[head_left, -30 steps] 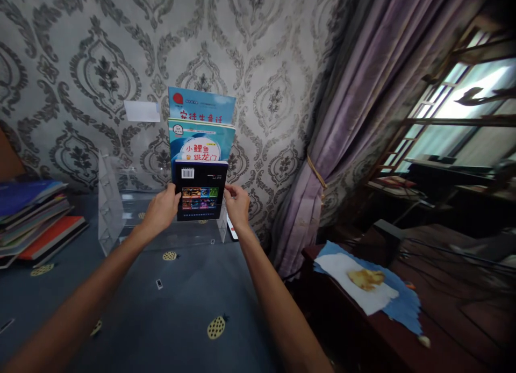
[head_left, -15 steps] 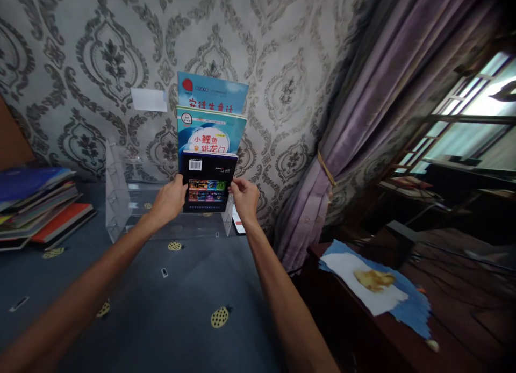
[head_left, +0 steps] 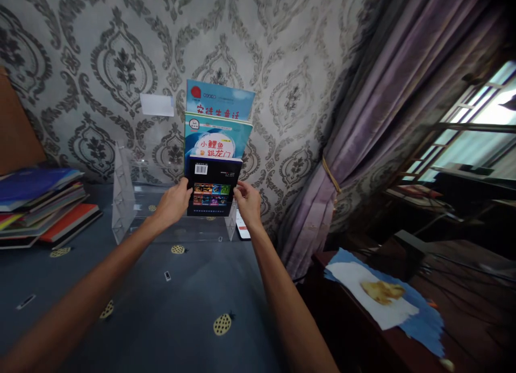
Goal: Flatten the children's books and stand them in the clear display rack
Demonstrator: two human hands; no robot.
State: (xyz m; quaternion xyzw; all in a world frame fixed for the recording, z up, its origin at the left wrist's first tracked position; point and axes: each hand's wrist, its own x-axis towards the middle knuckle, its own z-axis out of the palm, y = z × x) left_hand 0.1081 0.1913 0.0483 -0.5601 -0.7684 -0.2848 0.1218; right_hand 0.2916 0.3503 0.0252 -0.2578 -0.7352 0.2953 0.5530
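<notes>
Silver-grey damask wallpaper [head_left: 124, 61] with dark scrolled medallions rises beyond the grip, and a dark blue tablecloth [head_left: 193, 292] printed with yellow pineapples spreads below it. From my end I have the bare left hand [head_left: 175, 202] pinching one side edge of a rectangular black paper-covered book [head_left: 214, 188], and the bare right hand [head_left: 247, 201] pinching the other, so the book is held upright between them, in front of a clear plastic stepped rack [head_left: 123, 198]. I cannot tell whether its lower edge rests on a tier or hangs free. If it is free, I judge that letting go early could drop it or tip it towards the arms. Pushing too far back might jostle the rectangular teal paper-covered book [head_left: 237, 134] and the taller sky-blue paper-covered book [head_left: 226, 100], both standing just behind the grip. The rack's thin, smooth, see-through walls look light to me, so a sideways knock could make it slide. Just below the right hand, a flat white-screened phone [head_left: 243, 229] could be bumped by a low wrist. Well left of the grip, a loose stack of mixed-colour flat books [head_left: 44, 201] has uneven, jutting edges.
</notes>
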